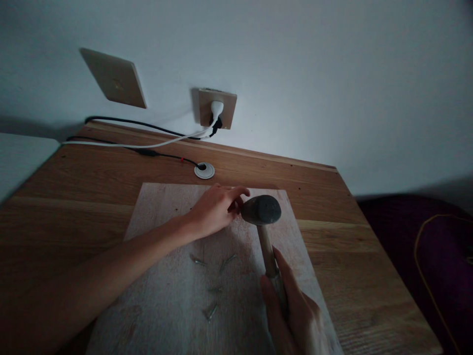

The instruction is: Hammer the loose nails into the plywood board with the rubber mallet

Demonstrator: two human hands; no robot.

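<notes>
Black-headed mallet [266, 249] in the right hand [295, 310]

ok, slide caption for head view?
Right hand grips a dark-headed, wooden-handled mallet near the curled left hand, over a pale rectangular board bearing thin silvery metal fasteners.

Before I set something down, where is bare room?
Bare tabletop lies right of the pale board, and left of it between left forearm and black cable. Crowded: the board itself, with fasteners, left hand, and mallet in right hand.
</notes>
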